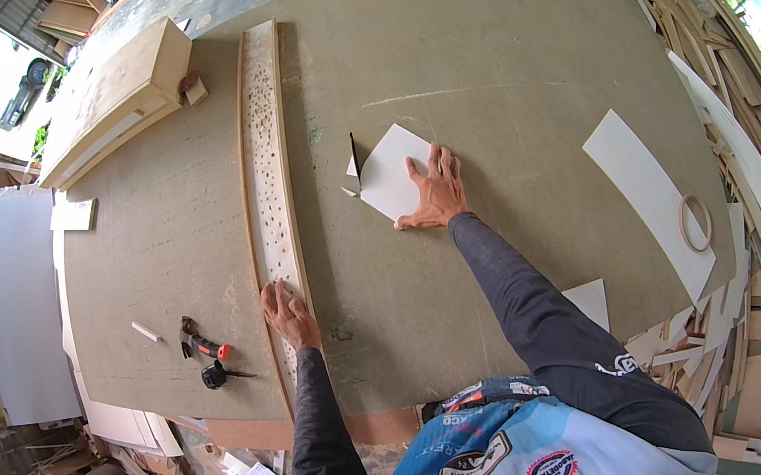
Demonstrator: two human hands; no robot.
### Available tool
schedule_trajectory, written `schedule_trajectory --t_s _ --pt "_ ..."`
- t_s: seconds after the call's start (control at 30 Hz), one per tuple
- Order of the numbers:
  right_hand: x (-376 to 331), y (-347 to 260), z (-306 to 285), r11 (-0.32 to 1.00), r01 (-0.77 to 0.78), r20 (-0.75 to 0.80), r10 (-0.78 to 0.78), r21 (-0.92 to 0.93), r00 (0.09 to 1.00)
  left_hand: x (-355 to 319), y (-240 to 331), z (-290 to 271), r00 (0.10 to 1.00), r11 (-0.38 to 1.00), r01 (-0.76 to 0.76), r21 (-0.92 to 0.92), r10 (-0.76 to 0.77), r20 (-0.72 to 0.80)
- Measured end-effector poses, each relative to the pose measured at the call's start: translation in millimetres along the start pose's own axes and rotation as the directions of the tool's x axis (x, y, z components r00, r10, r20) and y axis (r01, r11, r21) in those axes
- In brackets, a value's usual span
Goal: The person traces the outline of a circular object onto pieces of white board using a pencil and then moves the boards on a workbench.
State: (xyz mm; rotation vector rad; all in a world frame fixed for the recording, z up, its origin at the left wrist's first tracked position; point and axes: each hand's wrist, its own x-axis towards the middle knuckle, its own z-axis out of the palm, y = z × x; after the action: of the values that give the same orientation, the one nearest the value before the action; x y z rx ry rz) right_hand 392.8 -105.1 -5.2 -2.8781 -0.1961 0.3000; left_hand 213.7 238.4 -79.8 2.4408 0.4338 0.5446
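Observation:
My right hand (pixel 436 190) presses with spread fingers on the right edge of a flat white panel piece (pixel 390 170), whose corners point up and down the table. At the panel's left side stands a thin dark saw blade (pixel 354 156), seen edge-on. Small white offcuts (pixel 351 190) lie beside it. My left hand (pixel 290 318) rests, fingers extended, on a long pale board (pixel 266 156) with many small holes, which runs the length of the table. Neither hand is closed around anything.
On the brown table (pixel 490 48) lie a claw hammer (pixel 203 340), a black tape measure (pixel 215 375) and a white stick (pixel 146 331). A wooden box (pixel 122 105) stands far left. At right are a white strip (pixel 645 193) and ring (pixel 695 222); timber (pixel 704 32) is stacked beyond.

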Motion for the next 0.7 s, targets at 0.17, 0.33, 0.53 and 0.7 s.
schedule_trajectory --t_s 0.17,0.33,0.53,0.7 --pt "0.3 0.6 2.2 1.0 -0.003 -0.009 0.003 0.007 1.0 0.7 1.8 -0.1 1.0 1.0 -0.002 -0.009 0.002 -0.004" --pt "-1.4 -2.2 0.8 1.0 -0.01 -0.017 0.01 0.012 1.0 0.7 1.4 -0.4 1.0 1.0 0.009 -0.004 -0.009 -0.014" --pt "-1.6 -2.9 3.4 1.0 -0.013 -0.033 0.014 0.015 0.999 1.4 1.2 -0.3 1.0 1.0 -0.014 0.008 0.014 -0.012" --pt "-1.1 -1.9 6.3 0.999 -0.018 -0.039 0.019 0.033 0.999 1.1 3.3 -0.5 1.0 1.0 -0.02 0.006 0.02 -0.021"
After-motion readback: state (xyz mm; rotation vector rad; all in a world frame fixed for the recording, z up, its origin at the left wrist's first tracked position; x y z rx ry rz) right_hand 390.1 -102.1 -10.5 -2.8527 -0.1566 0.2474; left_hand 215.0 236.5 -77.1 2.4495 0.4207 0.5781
